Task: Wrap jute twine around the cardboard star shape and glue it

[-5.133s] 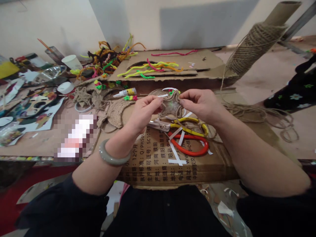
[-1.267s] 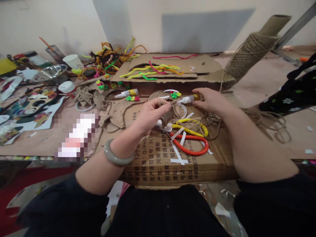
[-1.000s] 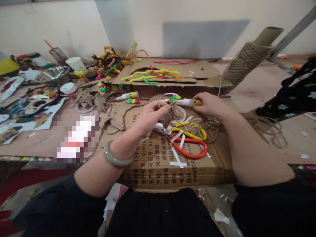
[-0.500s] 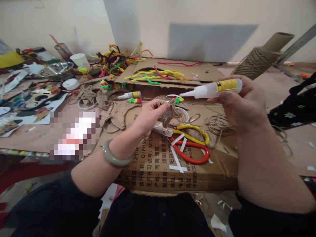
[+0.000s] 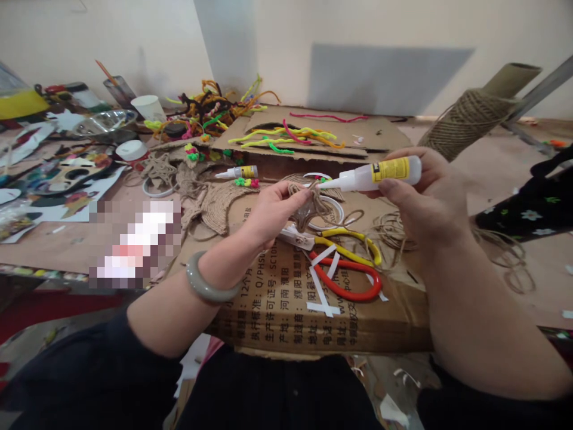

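Observation:
My left hand (image 5: pixel 280 212) pinches a small star wound from twine (image 5: pixel 308 209) above the cardboard. In my right hand (image 5: pixel 432 197) lies a clear glue bottle (image 5: pixel 385 173) with a yellow label, tilted so its white nozzle points left. The nozzle tip is at the upper edge of the twine star; whether it touches cannot be made out. Below the star lie scissors (image 5: pixel 349 286) with one yellow and one red handle, white paper strips (image 5: pixel 320 292) across them. A white ring (image 5: pixel 338 212) shows behind the star.
Left of my hands is a twine crescent (image 5: pixel 215 209), with a second glue bottle (image 5: pixel 239 172) behind it. Pipe cleaners (image 5: pixel 286 134) lie on cardboard at the back. A twine roll (image 5: pixel 474 119) leans at right, near loose twine (image 5: pixel 394 233). A metal bowl (image 5: pixel 105 125) stands left.
My right hand has brought the glue bottle left and slightly down, so its nozzle has come to the star's upper edge. My left hand holds the star nearly still.

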Motion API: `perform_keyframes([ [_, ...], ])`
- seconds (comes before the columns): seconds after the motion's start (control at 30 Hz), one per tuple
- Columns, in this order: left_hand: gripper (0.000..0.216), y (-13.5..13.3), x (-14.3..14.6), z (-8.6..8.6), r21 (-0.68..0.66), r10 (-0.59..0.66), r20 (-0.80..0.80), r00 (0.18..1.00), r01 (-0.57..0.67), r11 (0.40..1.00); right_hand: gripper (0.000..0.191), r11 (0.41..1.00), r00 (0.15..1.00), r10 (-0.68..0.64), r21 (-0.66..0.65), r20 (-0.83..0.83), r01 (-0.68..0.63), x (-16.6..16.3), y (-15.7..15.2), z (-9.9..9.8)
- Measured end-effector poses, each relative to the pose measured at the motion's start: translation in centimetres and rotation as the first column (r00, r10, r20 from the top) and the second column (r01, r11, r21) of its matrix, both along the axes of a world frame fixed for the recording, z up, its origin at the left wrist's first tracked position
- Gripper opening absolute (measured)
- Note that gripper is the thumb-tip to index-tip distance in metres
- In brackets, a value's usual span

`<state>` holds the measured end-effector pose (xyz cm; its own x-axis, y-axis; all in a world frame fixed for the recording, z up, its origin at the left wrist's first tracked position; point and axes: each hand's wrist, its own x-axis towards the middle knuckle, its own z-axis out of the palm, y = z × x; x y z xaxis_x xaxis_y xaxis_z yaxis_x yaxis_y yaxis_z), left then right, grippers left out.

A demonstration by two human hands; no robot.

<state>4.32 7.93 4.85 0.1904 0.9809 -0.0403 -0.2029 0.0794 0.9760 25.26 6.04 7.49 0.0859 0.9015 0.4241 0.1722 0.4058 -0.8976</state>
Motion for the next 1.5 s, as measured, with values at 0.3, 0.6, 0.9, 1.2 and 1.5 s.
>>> perform_keyframes([
  [0.3, 0.018, 0.2, -0.3, -0.7, 0.068, -0.047, -0.025, 0.999, 0.048, 0.997, 0.030, 1.000, 0.997, -0.002, -0.018, 0.082, 0.003, 0.0, -0.3, 0.1],
  [0.6, 0.012, 0.1, -0.2, -0.6, 0.046, -0.063, -0.050, 0.997, 0.066, 0.997, 0.030, 0.998, 0.994, -0.021, -0.050, 0.108, 0.027, 0.0, -0.6, 0.4],
  [0.9, 0.013, 0.3, -0.2, -0.8, 0.066, -0.059, -0.071, 0.996, 0.064, 0.996, 0.031, 0.998, 0.998, 0.059, 0.027, 0.010, -0.059, 0.4, 0.3, -0.1],
  [1.2, 0.013, 0.4, -0.2, -0.8, 0.086, -0.054, -0.077, 0.996, 0.061, 0.994, 0.027, 0.989, 0.994, 0.113, 0.096, -0.006, -0.112, 0.6, 0.4, -0.7],
  [1.5, 0.007, 0.4, -0.4, -1.3, 0.186, -0.031, -0.217, 0.976, 0.073, 0.980, 0.022, 0.976, 0.997, 0.067, 0.210, -0.043, -0.057, 0.5, 0.5, -0.7],
])
